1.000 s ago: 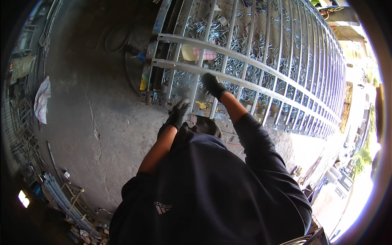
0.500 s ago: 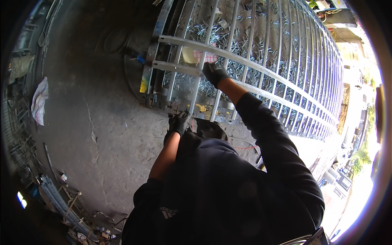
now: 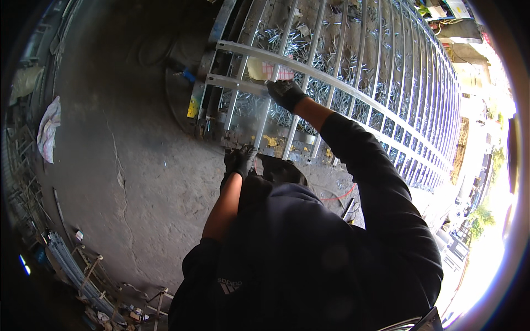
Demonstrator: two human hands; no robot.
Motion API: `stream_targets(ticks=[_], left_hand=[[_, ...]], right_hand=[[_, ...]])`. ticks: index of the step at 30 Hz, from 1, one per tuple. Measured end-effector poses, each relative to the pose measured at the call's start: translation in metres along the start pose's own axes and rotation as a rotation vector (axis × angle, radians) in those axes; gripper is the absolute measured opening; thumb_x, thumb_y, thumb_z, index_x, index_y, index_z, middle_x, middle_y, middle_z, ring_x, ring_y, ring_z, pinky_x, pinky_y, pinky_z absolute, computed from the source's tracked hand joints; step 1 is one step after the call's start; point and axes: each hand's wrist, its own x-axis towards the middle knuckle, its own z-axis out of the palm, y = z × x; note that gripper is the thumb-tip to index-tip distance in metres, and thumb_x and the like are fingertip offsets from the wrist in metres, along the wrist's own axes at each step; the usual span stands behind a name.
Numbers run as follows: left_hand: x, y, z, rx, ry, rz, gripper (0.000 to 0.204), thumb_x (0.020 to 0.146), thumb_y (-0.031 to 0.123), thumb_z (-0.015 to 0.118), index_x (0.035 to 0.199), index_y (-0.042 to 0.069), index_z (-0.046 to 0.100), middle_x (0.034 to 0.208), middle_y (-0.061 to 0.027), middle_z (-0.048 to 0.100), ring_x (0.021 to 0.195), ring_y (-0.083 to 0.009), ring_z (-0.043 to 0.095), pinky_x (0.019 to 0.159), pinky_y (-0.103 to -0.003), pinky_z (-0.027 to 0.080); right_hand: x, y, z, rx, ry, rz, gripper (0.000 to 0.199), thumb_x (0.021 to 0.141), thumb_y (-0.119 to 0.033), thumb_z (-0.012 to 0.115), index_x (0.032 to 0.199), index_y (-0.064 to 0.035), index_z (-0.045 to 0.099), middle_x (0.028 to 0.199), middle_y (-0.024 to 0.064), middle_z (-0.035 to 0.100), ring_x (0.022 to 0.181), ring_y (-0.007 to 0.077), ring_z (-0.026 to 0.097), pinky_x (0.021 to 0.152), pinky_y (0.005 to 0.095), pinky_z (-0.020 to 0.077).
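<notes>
A long grid of metal bars lies before me: thin slats crossed by two long rails. The near end of one metal slat (image 3: 264,120) meets my left hand (image 3: 241,160), gloved in black, its fingers closed around that end close to my body. Farther up the same slat is my right hand (image 3: 285,95), also in a dark glove. Its fingers are bent over the slat where it crosses the nearer metal rail (image 3: 237,84); the fingertips are partly hidden. The farther metal rail (image 3: 259,54) runs just beyond this hand.
Beneath the bars, many loose shiny metal pieces (image 3: 331,60) lie scattered, with a red-checked piece (image 3: 284,73) among them. A blue-ended tool (image 3: 187,75) and a dark hose are on the floor at left. Long metal lengths (image 3: 77,267) lie at lower left; an orange cable (image 3: 345,193) lies right.
My right hand has shifted slightly left, its fingers now over the slat. My left hand stays at the slat's end. The whole view has moved a little.
</notes>
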Motion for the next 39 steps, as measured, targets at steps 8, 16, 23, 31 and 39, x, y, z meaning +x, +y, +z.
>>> stream_targets(ticks=[8,16,23,31,39], left_hand=[[-0.005,0.009,0.006,0.065,0.069,0.042,0.014,0.097,0.023,0.064,0.105,0.013,0.067,0.056,0.0062,0.047,0.038,-0.0071,0.041,0.036,-0.027,0.033],[-0.003,0.025,0.013,-0.591,0.028,-0.002,0.016,0.096,0.026,0.064,0.106,0.013,0.067,0.058,0.007,0.048,0.041,-0.0055,0.042,0.038,-0.025,0.033],[-0.029,0.123,0.022,-0.326,0.033,-0.189,0.019,0.094,0.031,0.067,0.103,0.015,0.067,0.065,0.0078,0.05,0.046,-0.0042,0.042,0.04,-0.024,0.034],[-0.009,0.141,0.028,-0.495,-0.014,-0.29,0.02,0.095,0.03,0.063,0.08,0.019,0.056,0.057,0.0071,0.045,0.042,-0.0055,0.039,0.038,-0.024,0.029],[-0.024,0.14,0.024,-0.31,0.03,-0.226,0.018,0.095,0.027,0.063,0.081,0.019,0.056,0.056,0.0053,0.044,0.036,-0.0086,0.036,0.033,-0.026,0.027]], right_hand=[[0.003,0.004,0.003,-0.046,0.08,-0.187,0.019,0.093,-0.01,0.052,0.11,-0.0046,0.058,0.08,0.0126,0.066,0.076,0.031,0.069,0.064,0.0423,0.0567],[0.002,-0.007,0.013,-0.072,-0.024,0.067,0.029,0.101,-0.023,0.043,0.119,-0.0144,0.063,0.084,0.0177,0.069,0.076,0.0363,0.068,0.067,0.0478,0.0537],[0.001,-0.005,0.031,0.041,0.062,0.074,0.02,0.095,-0.011,0.052,0.114,-0.0084,0.057,0.081,0.0151,0.067,0.075,0.037,0.068,0.065,0.0489,0.0552],[0.008,-0.023,0.027,-0.121,0.0,0.162,0.019,0.097,-0.021,0.049,0.105,-0.012,0.063,0.102,0.0163,0.069,0.085,0.0359,0.068,0.083,0.0519,0.0478],[0.018,-0.023,0.03,-0.118,-0.303,0.087,0.021,0.097,-0.022,0.047,0.102,-0.0175,0.067,0.08,0.0111,0.07,0.072,0.0333,0.071,0.063,0.0492,0.0522]])
